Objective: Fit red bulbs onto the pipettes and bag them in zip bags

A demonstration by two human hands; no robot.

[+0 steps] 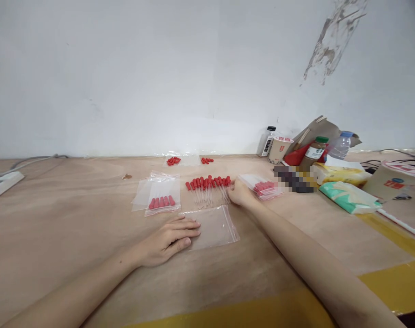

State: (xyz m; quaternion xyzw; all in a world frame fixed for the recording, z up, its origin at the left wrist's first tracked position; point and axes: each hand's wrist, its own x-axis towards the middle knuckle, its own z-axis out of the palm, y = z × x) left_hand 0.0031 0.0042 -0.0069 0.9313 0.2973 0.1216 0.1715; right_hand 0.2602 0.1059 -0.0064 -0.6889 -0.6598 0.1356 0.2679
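A row of glass droppers with red rubber bulbs lies mid-table, tips toward me. My left hand rests flat with fingers stretched over the left edge of a clear zip bag; nothing shows inside this bag. At the right end of the row, my right hand has its fingers curled in and closed on a dropper, its fingertips partly hidden. Left of the row, a filled zip bag holds several red-bulbed droppers. Just beyond my right hand lie more filled bags.
Loose red bulbs lie on plastic near the wall, with a second small pile beside them. At right stand a paper cup, bottles and tissue packs. A power strip sits far left.
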